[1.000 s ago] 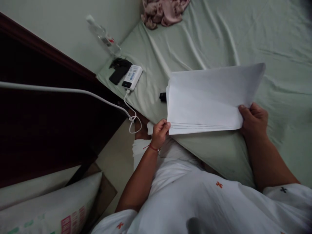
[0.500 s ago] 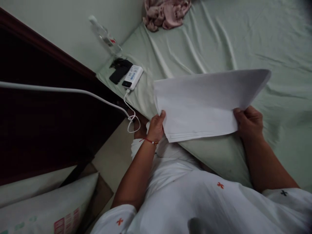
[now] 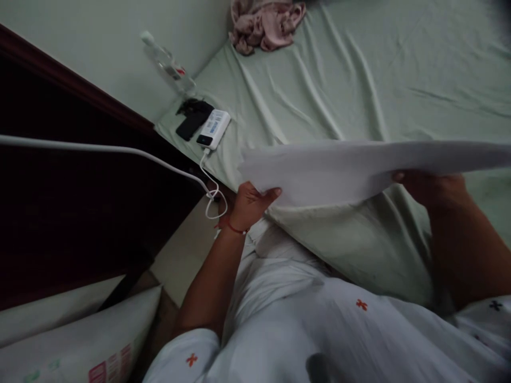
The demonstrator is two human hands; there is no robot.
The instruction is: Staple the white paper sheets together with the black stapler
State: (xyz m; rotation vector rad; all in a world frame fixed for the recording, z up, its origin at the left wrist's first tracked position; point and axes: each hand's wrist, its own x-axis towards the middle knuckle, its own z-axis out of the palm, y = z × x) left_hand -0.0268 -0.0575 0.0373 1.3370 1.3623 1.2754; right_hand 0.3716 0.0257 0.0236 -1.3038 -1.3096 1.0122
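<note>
On the far left, a white sack (image 3: pixel 80 340) with red and green marks lies low down, and a white cord (image 3: pixel 120 149) runs across in front of the dark wood (image 3: pixel 80 213). A clear bottle (image 3: pixel 171 66) with a white cap is at the bed's corner by the wall (image 3: pixel 107 48). Next to it, on the bed (image 3: pixel 339 96), are some dark things (image 3: pixel 194 121), too dim to name for sure. A white block (image 3: pixel 214 129) with a black end touches them, close to the bed's left edge, with a white plug in it. Then comes the left hand (image 3: pixel 249 206), with a red string (image 3: pixel 237 230) on its wrist. It pinches the near left part of the white paper (image 3: pixel 319 170), with its thumb on top. A crumpled pink cloth (image 3: pixel 265 26) lies farther up, on the bed by the wall. The paper is between the two hands, held over the bed's near left edge, and most of it reaches out past the left hand toward the right. The right hand (image 3: pixel 433 189) grips the paper's near side, thumb on top, and the paper's right end sticks out past it.
</note>
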